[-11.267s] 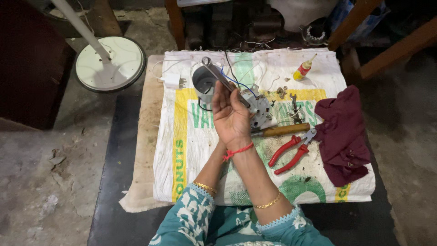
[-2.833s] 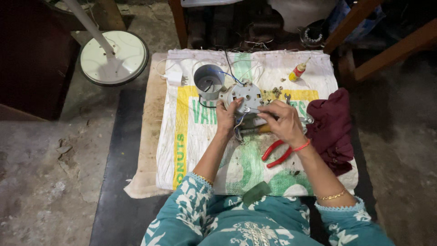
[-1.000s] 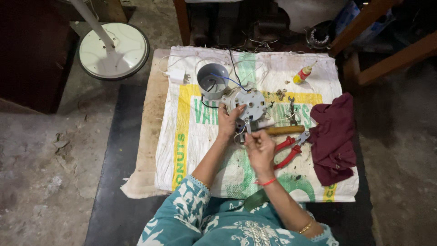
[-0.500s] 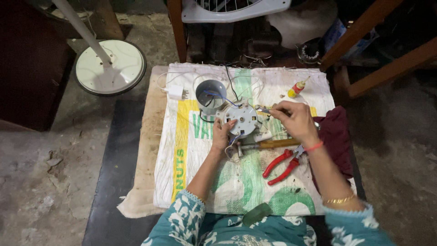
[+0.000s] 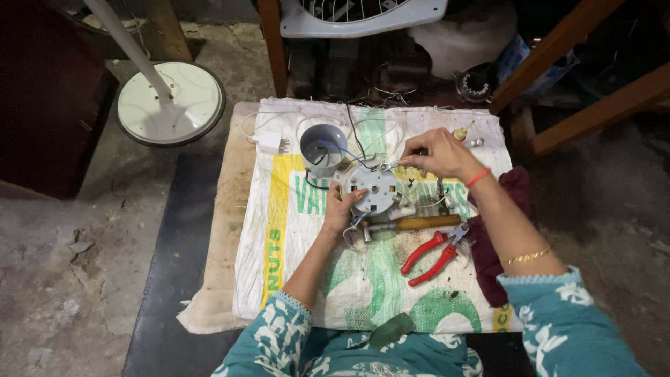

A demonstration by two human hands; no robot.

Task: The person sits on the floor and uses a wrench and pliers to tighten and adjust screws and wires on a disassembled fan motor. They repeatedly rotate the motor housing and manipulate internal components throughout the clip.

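A round grey metal motor housing [image 5: 375, 188] with holes sits on a white printed sack [image 5: 314, 279]. My left hand [image 5: 340, 209] grips its lower left edge. My right hand [image 5: 436, 153] reaches across its top right and pinches a small silvery metal piece [image 5: 388, 166] at the housing's upper rim. Blue and black wires run from the housing to a grey plastic cup-shaped cover [image 5: 323, 146] just behind it.
A wooden-handled screwdriver [image 5: 412, 224] and red-handled pliers [image 5: 433, 255] lie right of the housing. A maroon cloth [image 5: 497, 237] lies at the sack's right edge, a small bottle [image 5: 460, 132] at the back. A white fan base [image 5: 169, 103] stands at left, a fan guard [image 5: 363, 14] behind.
My right hand has moved from the screwdriver area up to the housing's top right rim. My left hand stays on the housing's lower left.
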